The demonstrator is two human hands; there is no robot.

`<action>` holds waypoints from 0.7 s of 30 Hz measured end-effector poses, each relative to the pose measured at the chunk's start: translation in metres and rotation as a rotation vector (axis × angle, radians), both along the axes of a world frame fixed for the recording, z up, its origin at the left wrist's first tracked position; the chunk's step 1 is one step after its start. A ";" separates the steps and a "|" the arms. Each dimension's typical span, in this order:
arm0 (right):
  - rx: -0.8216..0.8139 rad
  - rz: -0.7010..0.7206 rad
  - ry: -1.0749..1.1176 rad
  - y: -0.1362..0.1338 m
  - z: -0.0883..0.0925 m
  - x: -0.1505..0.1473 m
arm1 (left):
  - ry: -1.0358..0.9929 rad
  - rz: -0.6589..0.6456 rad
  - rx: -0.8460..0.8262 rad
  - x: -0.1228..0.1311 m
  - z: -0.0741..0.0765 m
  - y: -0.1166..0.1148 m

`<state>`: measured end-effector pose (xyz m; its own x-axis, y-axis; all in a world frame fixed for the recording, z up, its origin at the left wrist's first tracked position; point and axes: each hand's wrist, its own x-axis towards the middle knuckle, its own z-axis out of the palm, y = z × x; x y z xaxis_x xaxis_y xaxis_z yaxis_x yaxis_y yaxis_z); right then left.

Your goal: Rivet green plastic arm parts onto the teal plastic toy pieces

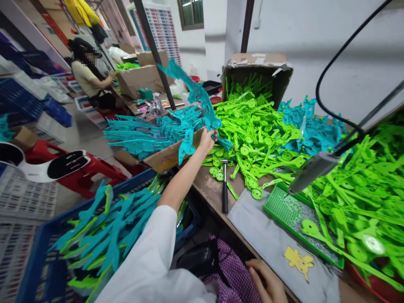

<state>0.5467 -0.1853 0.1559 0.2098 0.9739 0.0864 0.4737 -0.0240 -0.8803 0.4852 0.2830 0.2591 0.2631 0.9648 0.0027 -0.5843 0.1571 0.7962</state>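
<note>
My left hand [207,139] reaches far out over the workbench and grips a long teal plastic piece [194,94], which stands up tilted above a cardboard box [172,155] full of teal pieces. A heap of bright green plastic pieces [255,134] lies just right of that hand. My right hand [267,283] rests low near my lap at the table's front edge, fingers curled; whether it holds anything is hidden. A small hammer [224,185] lies on the table between the two hands.
A tipped cardboard box [257,69] spills green pieces. A green tray [285,208], a yellow cut-out [298,261] on grey cloth and a hanging tool [312,168] sit at right. A blue crate [41,261] of teal and green pieces stands at left. Another person [86,73] sits far back.
</note>
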 end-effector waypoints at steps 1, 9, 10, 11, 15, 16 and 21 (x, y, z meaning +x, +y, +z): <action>-0.003 0.013 -0.014 0.002 0.003 0.001 | 0.009 0.000 0.026 -0.002 -0.003 -0.011; 0.138 -0.059 -0.037 0.059 0.097 0.014 | 0.128 -0.056 0.280 -0.015 -0.032 -0.128; 0.199 -0.106 -0.027 0.072 0.112 0.014 | 0.129 -0.068 0.278 -0.016 -0.036 -0.144; 0.273 -0.173 -0.005 0.085 0.123 0.014 | 0.133 -0.074 0.266 -0.018 -0.041 -0.159; 0.395 -0.286 0.060 0.118 0.128 0.004 | 0.172 -0.075 0.111 -0.033 -0.069 -0.223; 0.377 -0.249 0.042 0.119 0.121 0.000 | 0.191 -0.115 0.082 -0.039 -0.078 -0.239; 0.383 -0.095 -0.177 0.092 0.077 -0.012 | 0.197 -0.460 -0.011 -0.051 -0.121 -0.313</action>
